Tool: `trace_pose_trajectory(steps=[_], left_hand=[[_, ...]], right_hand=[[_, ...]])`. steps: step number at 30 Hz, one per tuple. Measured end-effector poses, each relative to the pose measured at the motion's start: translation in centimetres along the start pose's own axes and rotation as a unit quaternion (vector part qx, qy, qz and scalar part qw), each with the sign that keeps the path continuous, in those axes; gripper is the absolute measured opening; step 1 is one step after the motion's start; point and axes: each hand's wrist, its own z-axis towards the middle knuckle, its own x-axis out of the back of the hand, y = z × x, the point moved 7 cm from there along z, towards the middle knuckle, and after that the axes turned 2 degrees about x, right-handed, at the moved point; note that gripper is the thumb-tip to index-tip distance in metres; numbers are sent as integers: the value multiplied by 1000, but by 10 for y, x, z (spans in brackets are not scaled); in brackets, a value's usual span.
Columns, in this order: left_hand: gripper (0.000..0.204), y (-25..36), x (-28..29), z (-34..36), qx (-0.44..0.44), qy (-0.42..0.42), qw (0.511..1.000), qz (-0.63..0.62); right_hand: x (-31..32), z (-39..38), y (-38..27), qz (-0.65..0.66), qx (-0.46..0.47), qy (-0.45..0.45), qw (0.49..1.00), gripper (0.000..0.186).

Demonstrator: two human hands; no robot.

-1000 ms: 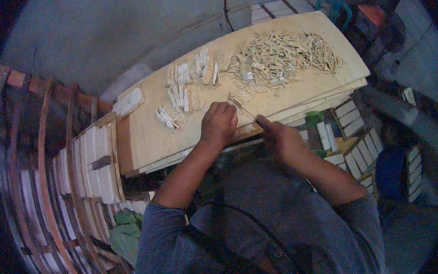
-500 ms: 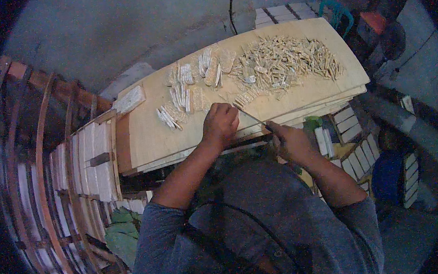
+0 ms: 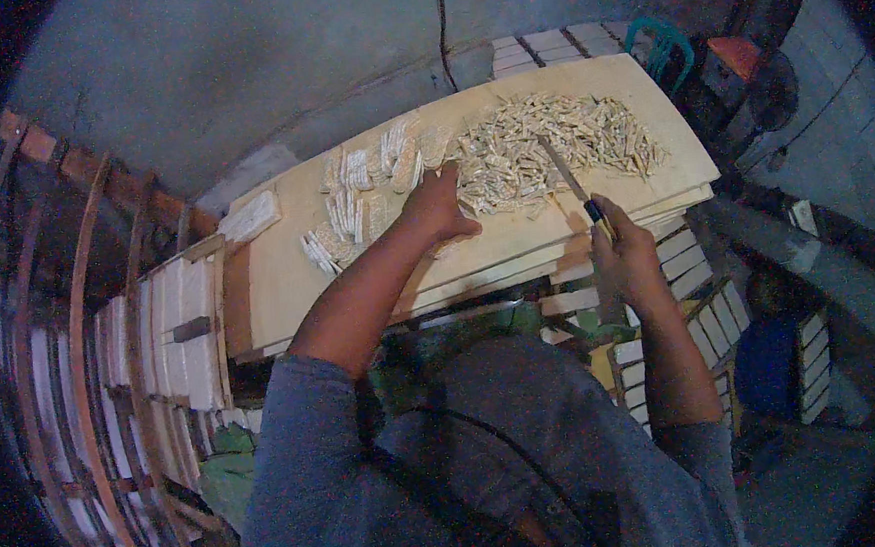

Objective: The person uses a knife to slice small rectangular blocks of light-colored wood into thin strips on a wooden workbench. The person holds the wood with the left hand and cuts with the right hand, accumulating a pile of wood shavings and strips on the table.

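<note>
Knife (image 3: 569, 177) held over a heap of small pale pieces (image 3: 607, 135) on a wooden desk (image 3: 299, 302).
The handle is gripped by the right hand (image 3: 624, 247), with the blade directed away from the body. The left hand (image 3: 439, 211) is placed at the heap's left edge, thumb and fingers spread apart; whether anything is touched by its fingertips cannot be told. Clusters of whitish pieces (image 3: 355, 173) are arranged farther left.

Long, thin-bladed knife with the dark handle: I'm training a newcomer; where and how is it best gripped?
Probably by the dark handle, from the near side, where the bare right hand holds it: the thin grey blade points away toward the heap of short pale sticks.
</note>
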Motion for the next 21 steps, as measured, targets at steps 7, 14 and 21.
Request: trace_pose_trajectory(steps=[7, 14, 21], left_hand=[[101, 15, -22, 71, 55, -78, 994, -48], [66, 108, 23, 125, -93, 27, 995, -14], [58, 191, 23, 193, -149, 43, 988, -4]], right_hand=[[12, -50, 67, 70, 99, 122, 985, 50], [20, -75, 113, 105, -6, 102, 989, 53], [26, -86, 132, 119, -50, 76, 989, 48]])
